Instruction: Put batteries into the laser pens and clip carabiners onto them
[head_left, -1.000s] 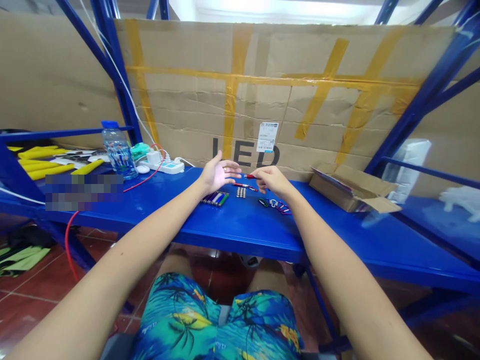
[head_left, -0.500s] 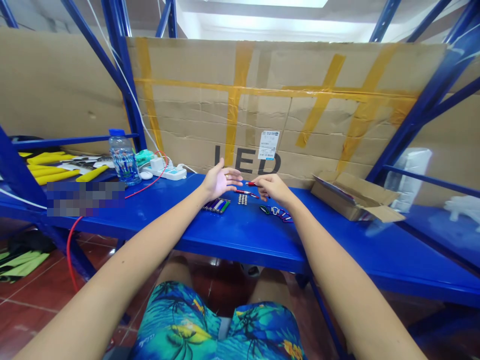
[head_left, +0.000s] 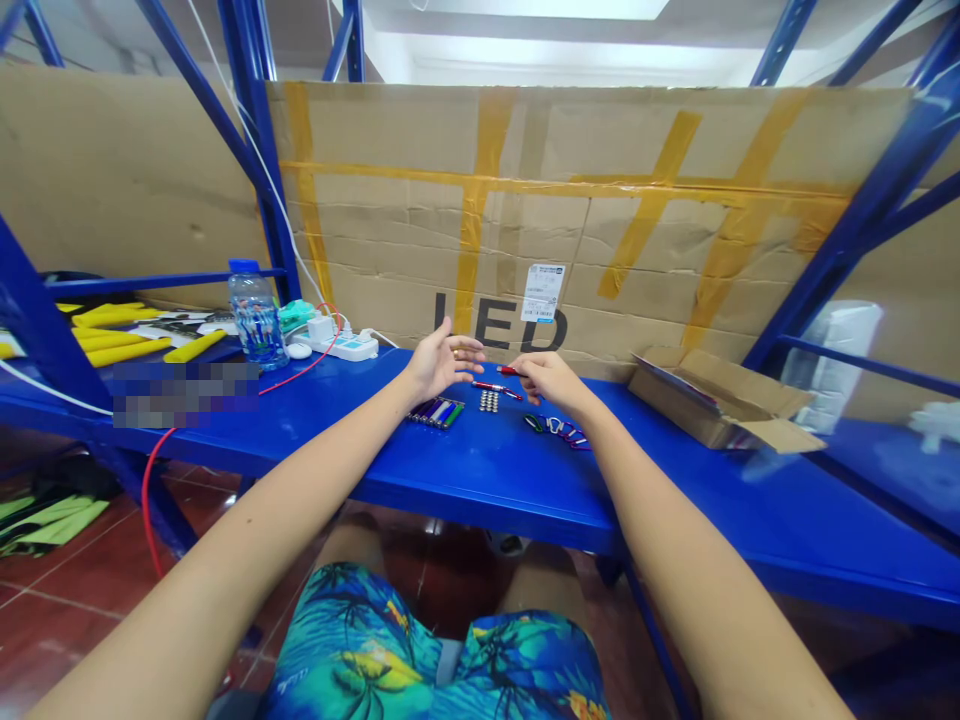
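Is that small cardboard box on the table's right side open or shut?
Open: a flap of the cardboard box sticks outward, and its inside shows.

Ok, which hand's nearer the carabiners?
Right: the right hand is just beyond the carabiners, pinching a red piece; the left hand, open, is farther off to their left.

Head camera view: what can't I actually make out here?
In the head view:
Red piece: one end hidden by the right hand.
Coloured tubes: left end apparently behind the left forearm.
Silver pieces: too small to identify.
White label: print too small to read.
Carton: its walls hide most contents.
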